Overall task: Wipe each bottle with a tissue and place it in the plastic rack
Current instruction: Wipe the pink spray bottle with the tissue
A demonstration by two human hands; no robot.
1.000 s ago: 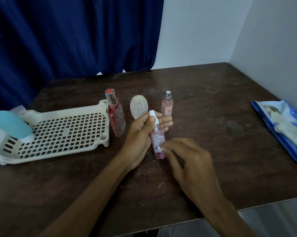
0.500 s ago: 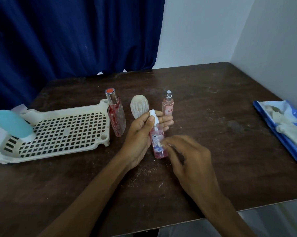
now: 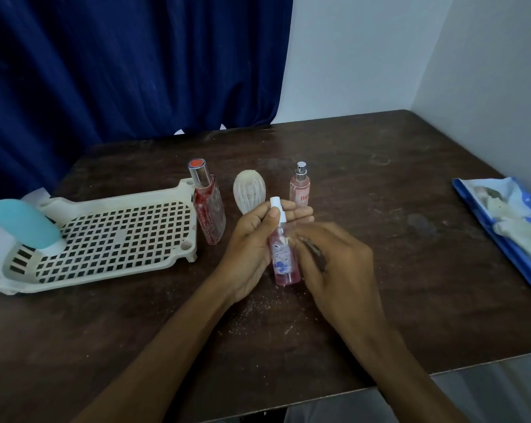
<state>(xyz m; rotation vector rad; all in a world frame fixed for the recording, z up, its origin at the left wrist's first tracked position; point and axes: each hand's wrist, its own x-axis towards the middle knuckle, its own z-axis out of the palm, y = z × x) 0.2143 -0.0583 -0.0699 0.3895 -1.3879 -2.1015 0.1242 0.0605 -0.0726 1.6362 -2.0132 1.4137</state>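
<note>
From the head camera, the white plastic rack [image 3: 105,239] sits on the left part of the dark wooden tabletop [image 3: 380,184]; a blue bottle [image 3: 23,224] leans in the rack's left end, its white cap down against the grid; a tall red bottle [image 3: 209,209] stands upright just beside the rack's far right corner; further right of the rack stands a cream oval bottle [image 3: 249,190], and beyond that a small pink bottle [image 3: 301,190] with a silver sprayer.

To the right of the rack and nearer the person, the left hand [image 3: 252,239] grips a pink spray bottle [image 3: 284,264] roughly upright, fingers wrapped behind it and the thumb pressed by its white top; whether its base touches the tabletop cannot be told; the right hand [image 3: 334,264] is against the bottle's right side with fingers bent toward it; whether those fingers hold a tissue or anything else cannot be told, since they are turned away from the camera.

Well to the right of the rack, at the tabletop's edge by the white wall [image 3: 487,71], lies a blue tissue packet [image 3: 508,227], open, with white tissue showing; behind the rack hangs a dark blue curtain [image 3: 120,71]; pale specks dot the tabletop below the hands.
</note>
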